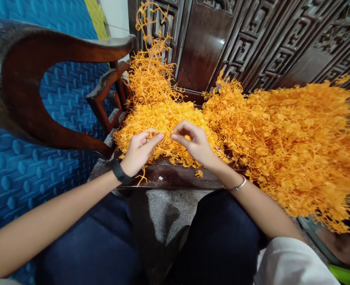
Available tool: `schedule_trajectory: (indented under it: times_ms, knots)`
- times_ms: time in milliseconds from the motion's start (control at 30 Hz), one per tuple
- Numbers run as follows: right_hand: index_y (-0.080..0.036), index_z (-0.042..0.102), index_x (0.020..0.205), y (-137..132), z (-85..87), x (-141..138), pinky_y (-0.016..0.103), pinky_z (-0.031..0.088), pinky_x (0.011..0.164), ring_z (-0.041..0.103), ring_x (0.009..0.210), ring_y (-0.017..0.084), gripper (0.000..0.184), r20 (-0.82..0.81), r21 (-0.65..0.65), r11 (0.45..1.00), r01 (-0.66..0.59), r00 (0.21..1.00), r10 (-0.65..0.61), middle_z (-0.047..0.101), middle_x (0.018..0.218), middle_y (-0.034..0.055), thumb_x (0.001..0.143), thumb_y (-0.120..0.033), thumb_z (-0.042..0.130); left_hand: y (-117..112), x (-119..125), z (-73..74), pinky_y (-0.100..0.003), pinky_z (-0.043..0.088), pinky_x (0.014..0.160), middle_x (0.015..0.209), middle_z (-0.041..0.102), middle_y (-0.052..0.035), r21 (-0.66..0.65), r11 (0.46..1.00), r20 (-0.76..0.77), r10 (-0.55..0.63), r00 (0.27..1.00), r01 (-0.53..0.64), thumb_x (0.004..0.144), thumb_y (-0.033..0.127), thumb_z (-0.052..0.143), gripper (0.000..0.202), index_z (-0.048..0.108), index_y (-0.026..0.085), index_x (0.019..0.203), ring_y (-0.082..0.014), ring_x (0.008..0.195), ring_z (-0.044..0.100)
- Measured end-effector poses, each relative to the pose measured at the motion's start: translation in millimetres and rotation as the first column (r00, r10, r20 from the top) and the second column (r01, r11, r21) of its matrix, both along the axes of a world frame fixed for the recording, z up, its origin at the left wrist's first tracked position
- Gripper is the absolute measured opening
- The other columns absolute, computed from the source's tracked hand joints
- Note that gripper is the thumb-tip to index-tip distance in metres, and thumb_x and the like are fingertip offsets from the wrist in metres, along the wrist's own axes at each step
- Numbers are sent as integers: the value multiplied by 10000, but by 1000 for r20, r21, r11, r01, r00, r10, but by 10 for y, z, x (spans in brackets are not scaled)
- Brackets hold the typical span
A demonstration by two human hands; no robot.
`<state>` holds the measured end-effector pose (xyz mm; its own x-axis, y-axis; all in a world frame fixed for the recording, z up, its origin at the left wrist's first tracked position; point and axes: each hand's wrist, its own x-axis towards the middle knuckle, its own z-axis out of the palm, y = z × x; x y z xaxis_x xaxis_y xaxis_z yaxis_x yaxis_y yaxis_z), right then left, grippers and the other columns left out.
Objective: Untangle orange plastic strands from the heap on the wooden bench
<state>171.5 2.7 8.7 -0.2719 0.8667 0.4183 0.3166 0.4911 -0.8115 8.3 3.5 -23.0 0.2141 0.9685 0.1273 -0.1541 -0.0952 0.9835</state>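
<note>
View from a head camera, looking down at a seated person's two bare arms reaching forward over dark trousers. The left hand (139,152), with a black wristband (120,173), and the right hand (194,144), with a thin bangle (237,186), meet fingertip to fingertip. Each hand's thumb and forefinger are pinched shut on one end of a small orange sprig (167,135).

The sprig is held just above the near edge of a pile (163,114) of tangled orange sprigs. The pile lies on a dark wooden seat (175,178). A much larger heap (296,146) of the same sprigs spreads to the right. A curved armrest (58,47) arches at the left over a blue padded mat (11,170), and a carved panel (204,43) stands behind.

The hands appear to be working this one sprig free of the tangle. To do this well, the pinches should probably stay close together on the stem. The pull should be slow and even, so the fine side branches slip out of neighbouring sprigs and do not snap. Lifting the sprig slightly off the pile would help.

The sprig's long axis runs left to right across the view, roughly level, parallel to the seat's front edge. The fingers hide both ends, so which end is the tip cannot be told.
</note>
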Motion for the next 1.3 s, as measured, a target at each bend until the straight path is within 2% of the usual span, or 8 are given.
schedule_trajectory:
  times_ms: [233,533,633,767,833,933,1100,1300]
  knots:
    - [-177,518,650,75,82,-43,262,379,635,473,630,83,104,-240,-39,967,250,937,-252,518,659,-31,701,-137,599,-101,158,107,-171,184,330,448,290,96,4,998,44,60,997,-60,733,294,623,184,508,177,650,-34,343,241]
    - [-178,508,615,182,98,-164,250,385,619,457,610,74,123,-374,-85,938,337,861,-344,503,630,-33,666,-103,591,-104,205,207,-195,244,390,524,408,52,11,996,16,88,996,-88,756,273,581,204,496,172,600,-62,444,345]
    - [-172,472,601,348,224,133,236,350,556,433,573,60,133,-400,-53,887,459,804,-440,487,602,-34,688,-97,540,-183,116,177,-197,243,392,518,417,52,23,996,18,81,997,-81,759,291,581,207,506,169,609,-60,435,341]
    - [-183,430,614,492,370,762,230,301,538,349,537,34,150,-478,13,749,662,662,-577,406,584,-54,744,-121,474,-281,-34,54,-193,256,397,511,401,59,-9,1000,-31,23,999,-23,750,345,598,236,508,165,626,-56,429,345]
    - [-171,523,694,521,318,920,228,336,573,411,563,39,47,-411,14,785,620,719,-560,477,601,-44,725,-146,548,-270,-57,1,-187,223,377,478,351,78,-59,998,-33,-27,999,25,740,371,610,242,509,167,657,-48,393,302]
    - [-161,592,744,591,121,901,248,396,640,496,611,68,89,-281,14,846,534,814,-509,571,649,-18,672,-134,638,-206,-26,-16,-179,162,352,427,291,111,-112,986,-38,-131,991,126,731,391,629,248,518,172,765,-41,347,240]
    - [-167,641,836,703,-136,797,324,445,736,560,809,140,134,93,255,864,433,879,-468,629,906,55,711,-132,608,-142,25,60,-172,192,364,441,353,106,-22,976,-74,-218,973,217,728,352,660,274,518,174,880,-45,363,295]
    - [-271,587,1076,468,-36,720,426,419,858,445,1163,237,312,242,425,842,333,854,-460,510,1250,75,766,-240,603,-48,47,47,-164,314,447,528,422,91,1,987,-19,-163,986,163,651,252,733,381,517,153,950,-48,454,395]
